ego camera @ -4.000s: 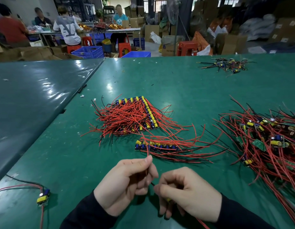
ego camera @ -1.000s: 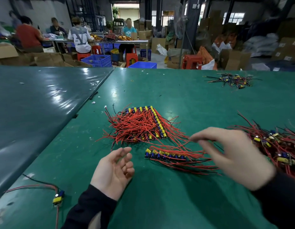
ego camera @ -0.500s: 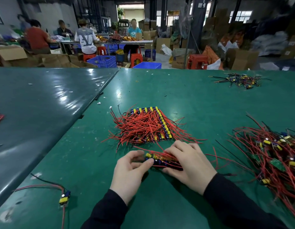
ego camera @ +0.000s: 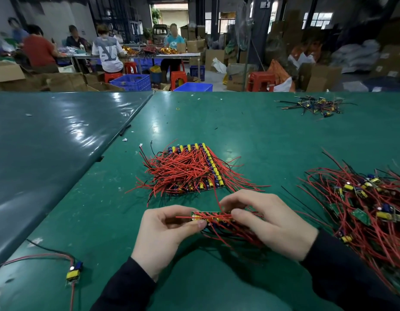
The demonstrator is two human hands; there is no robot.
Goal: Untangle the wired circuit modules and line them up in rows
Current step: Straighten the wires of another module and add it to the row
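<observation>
Modules in a short row [ego camera: 213,217] are held between both hands, just above the green desk [ego camera: 273,142] and close in front of the finished stack of rows [ego camera: 190,169]. The left hand [ego camera: 165,234] pinches the left end of this row between thumb and curled fingers [ego camera: 200,223]. The right hand [ego camera: 273,223] grips the other end, its fingers bent over the red wires.

In my judgement, the main risk is that the row falls apart. The modules seem only pressed side by side, so if one hand relaxes, some could slip out and mix again. The loose red wires hanging below could also catch on the stack when the row is brought to it, and pull the ordered rows out of line.

The right part of the row is hidden under the right hand, so how many modules it has I cannot tell. The big tangled pile [ego camera: 363,198] at the right is cut off by the picture edge. One single module [ego camera: 74,271] lies apart at the near left, and a small pile [ego camera: 315,106] far on the desk is too small to make out.
</observation>
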